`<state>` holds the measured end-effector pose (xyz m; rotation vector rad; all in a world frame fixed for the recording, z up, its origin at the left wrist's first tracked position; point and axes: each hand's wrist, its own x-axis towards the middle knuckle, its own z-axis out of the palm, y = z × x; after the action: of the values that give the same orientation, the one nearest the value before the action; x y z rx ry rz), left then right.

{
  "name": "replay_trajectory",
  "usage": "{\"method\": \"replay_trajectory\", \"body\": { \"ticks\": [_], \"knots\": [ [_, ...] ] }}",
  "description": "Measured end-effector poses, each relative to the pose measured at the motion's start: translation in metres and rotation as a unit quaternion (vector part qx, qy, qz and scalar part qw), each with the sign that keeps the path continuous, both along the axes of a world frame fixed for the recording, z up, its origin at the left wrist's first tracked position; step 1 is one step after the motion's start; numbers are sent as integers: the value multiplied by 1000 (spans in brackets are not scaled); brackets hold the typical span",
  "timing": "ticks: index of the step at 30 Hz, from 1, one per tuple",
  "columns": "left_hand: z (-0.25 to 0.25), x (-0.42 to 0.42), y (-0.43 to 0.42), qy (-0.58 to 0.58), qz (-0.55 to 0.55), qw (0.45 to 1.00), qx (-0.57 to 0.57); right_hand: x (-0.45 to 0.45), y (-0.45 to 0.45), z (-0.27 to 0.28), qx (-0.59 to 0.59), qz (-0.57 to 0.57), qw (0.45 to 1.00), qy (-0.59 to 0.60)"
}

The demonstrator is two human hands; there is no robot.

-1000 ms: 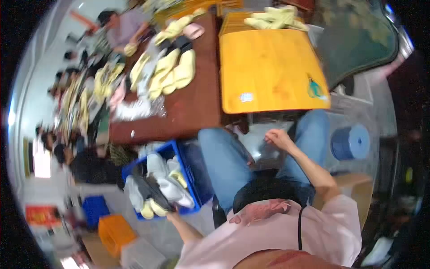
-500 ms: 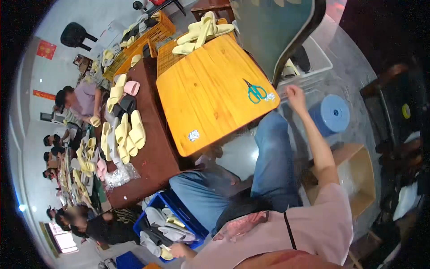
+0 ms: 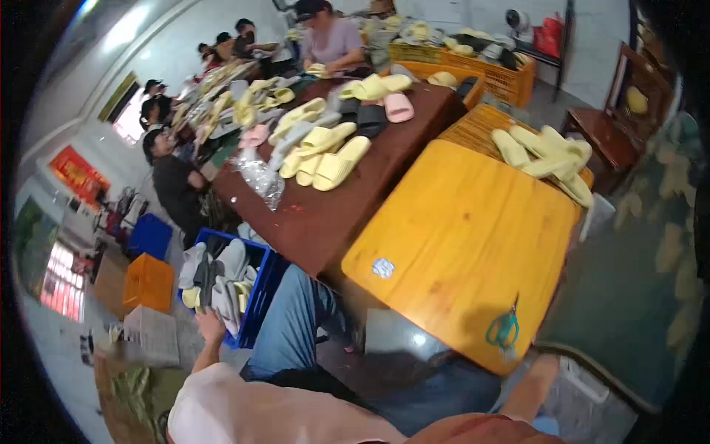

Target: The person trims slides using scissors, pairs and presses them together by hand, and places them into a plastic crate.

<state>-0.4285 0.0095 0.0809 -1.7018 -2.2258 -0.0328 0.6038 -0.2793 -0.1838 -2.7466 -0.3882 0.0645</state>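
My left hand (image 3: 210,324) is at the near edge of the blue crate (image 3: 260,300), just below the slippers inside, its fingers apart and nothing visible in them. The crate holds grey, dark and pale yellow slippers (image 3: 231,257). Low on the right, my right hand (image 3: 544,368) is blurred beside the front right corner of the yellow wooden table (image 3: 451,229); its fingers cannot be made out. Teal-handled scissors (image 3: 504,329) lie on that table near this corner, and a small white-and-blue sticker (image 3: 382,268) is at its left.
Yellow, grey, black and pink slippers lie on the brown table (image 3: 325,222) beside a clear plastic bag (image 3: 259,177). More yellow slippers (image 3: 543,153) rest at the yellow table's far end. Co-workers (image 3: 333,41) are at the back; a green chair back (image 3: 629,296) stands right.
The view has swung left and up, bringing more of the room in. My right hand is now low beside the table corner, and my left hand remains at the blue crate.
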Motion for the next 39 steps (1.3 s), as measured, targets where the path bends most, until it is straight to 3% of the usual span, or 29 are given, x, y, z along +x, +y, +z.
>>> {"method": "replay_trajectory", "body": {
  "ticks": [2, 6, 9, 14, 20, 25, 28, 29, 30, 32, 33, 39],
  "knots": [
    [-8, -16, -10, 11, -41, 999, 17, 11, 9, -15, -5, -18, 1000, 15],
    [-14, -30, -14, 65, 10, 995, -69, 23, 14, -37, 0, -41, 999, 32],
    [-12, -22, -4, 35, 14, 990, -136, 28, 18, -53, 9, -46, 998, 40],
    [-26, -12, 4, 55, -110, 983, -140, 36, 18, -70, 23, -52, 997, 46],
    [-28, 2, -11, 45, -122, 978, -164, 45, 21, -93, 42, -49, 996, 53],
    [-28, 23, -11, 38, -97, 960, -258, 42, 17, -106, 55, -48, 995, 64],
    [-37, 42, -17, 6, -101, 966, -236, 41, 18, -112, 73, -41, 994, 69],
    [-39, 33, -14, 29, -184, 946, -264, 41, 16, -114, 82, -36, 993, 73],
    [-43, 37, -19, -24, -129, 962, -238, 41, 17, -117, 91, -31, 992, 77],
    [-57, 33, -20, -41, -120, 967, -221, 43, 17, -119, 112, -25, 990, 83],
    [-63, 20, -17, 13, -147, 953, -266, 41, 17, -117, 119, -23, 989, 87],
    [-68, 31, -27, -23, -61, 945, -321, 43, -5, -105, 180, -39, 976, 114]
  ]
}}
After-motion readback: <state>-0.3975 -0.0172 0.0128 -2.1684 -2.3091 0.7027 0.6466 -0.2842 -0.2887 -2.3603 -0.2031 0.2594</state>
